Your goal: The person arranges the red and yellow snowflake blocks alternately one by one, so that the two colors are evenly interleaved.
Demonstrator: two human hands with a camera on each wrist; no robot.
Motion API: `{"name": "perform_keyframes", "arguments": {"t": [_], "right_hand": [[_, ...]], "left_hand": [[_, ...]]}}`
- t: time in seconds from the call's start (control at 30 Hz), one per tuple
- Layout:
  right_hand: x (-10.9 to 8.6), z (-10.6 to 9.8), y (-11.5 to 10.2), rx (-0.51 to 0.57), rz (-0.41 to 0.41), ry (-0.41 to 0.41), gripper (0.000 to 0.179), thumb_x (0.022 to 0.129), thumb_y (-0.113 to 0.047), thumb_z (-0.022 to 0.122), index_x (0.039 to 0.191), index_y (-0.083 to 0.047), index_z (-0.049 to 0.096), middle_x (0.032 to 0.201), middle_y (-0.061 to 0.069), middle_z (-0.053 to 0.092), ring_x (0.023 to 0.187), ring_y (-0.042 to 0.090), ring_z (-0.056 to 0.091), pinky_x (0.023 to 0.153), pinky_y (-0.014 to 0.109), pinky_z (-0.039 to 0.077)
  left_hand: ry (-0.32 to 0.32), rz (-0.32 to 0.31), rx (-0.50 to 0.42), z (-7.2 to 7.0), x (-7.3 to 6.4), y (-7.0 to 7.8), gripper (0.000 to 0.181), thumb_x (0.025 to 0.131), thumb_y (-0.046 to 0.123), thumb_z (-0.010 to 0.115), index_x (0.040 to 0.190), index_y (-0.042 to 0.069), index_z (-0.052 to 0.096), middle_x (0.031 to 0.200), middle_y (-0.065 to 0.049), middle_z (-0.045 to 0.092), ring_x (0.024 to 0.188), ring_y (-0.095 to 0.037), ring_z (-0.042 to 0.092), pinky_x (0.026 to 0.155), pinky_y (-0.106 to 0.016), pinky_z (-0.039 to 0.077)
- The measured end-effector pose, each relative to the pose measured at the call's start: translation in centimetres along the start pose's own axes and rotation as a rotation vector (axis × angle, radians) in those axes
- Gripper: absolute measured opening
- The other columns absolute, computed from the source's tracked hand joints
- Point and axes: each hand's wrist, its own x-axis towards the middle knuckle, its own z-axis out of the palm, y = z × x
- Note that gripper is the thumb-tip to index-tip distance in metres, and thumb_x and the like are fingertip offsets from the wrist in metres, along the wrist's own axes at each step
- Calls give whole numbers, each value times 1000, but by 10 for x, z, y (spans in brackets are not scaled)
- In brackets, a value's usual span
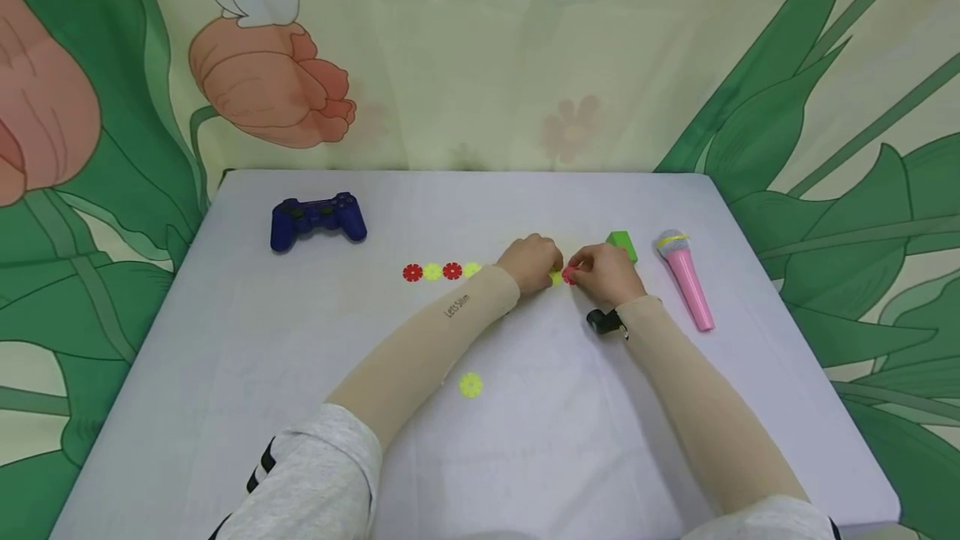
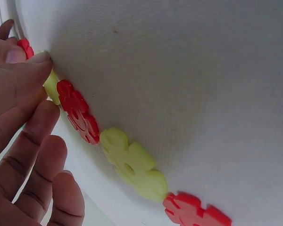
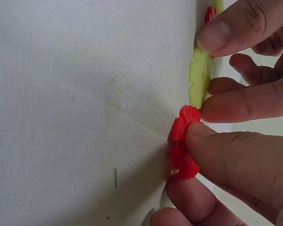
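Observation:
A row of flat flower-shaped plastic discs, red (image 1: 412, 272) and yellow (image 1: 432, 272) by turns, runs across the white table, partly hidden behind my left hand (image 1: 531, 263). At the row's right end, that hand holds a yellow flower disc (image 3: 198, 77) by its edges between thumb and finger. Close beside it my right hand (image 1: 609, 273) pinches a red flower disc (image 3: 179, 141), tilted on edge against the cloth. The two discs nearly meet; whether they are joined I cannot tell. In the left wrist view, another red disc (image 2: 78, 110) touches the held yellow one.
A loose yellow flower disc (image 1: 471, 385) lies nearer the front, between my forearms. Behind my right hand stands a green block (image 1: 622, 245), with a pink toy microphone (image 1: 688, 282) to its right. A blue game controller (image 1: 318, 221) lies at the back left.

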Motion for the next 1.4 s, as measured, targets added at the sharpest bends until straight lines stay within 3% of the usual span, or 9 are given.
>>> {"name": "perform_keyframes", "arguments": {"t": [0.3, 0.9, 1.27, 1.4], "right_hand": [[-1, 3, 1, -7, 0, 2, 14, 91, -16, 79, 99, -5, 78, 80, 9, 72, 74, 22, 61, 66, 29, 42], [1, 4, 2, 4, 9, 23, 13, 91, -9, 75, 102, -2, 76, 85, 14, 74, 78, 26, 64, 69, 30, 44], [-8, 2, 2, 56, 63, 69, 16, 95, -6, 66, 106, 2, 74, 92, 18, 74, 84, 29, 65, 72, 30, 48], [-21, 3, -2, 60, 89, 101, 13, 94, -8, 67, 101, 1, 73, 90, 17, 75, 83, 28, 67, 72, 29, 48]], "left_hand": [[3, -7, 2, 3, -1, 1, 30, 96, 16, 75, 126, 17, 76, 131, -1, 72, 121, -23, 63, 103, -39, 56], [24, 0, 30, -4, -6, 3, 30, 97, 14, 72, 126, 15, 76, 129, -2, 73, 119, -24, 63, 101, -38, 56], [-1, 45, 22, 0, 3, 8, 30, 95, 6, 67, 122, 16, 75, 121, -2, 70, 115, -21, 62, 98, -36, 55], [0, 45, 10, 4, 9, 10, 34, 95, 7, 68, 128, 16, 72, 126, -2, 68, 117, -21, 61, 98, -37, 55]]}}
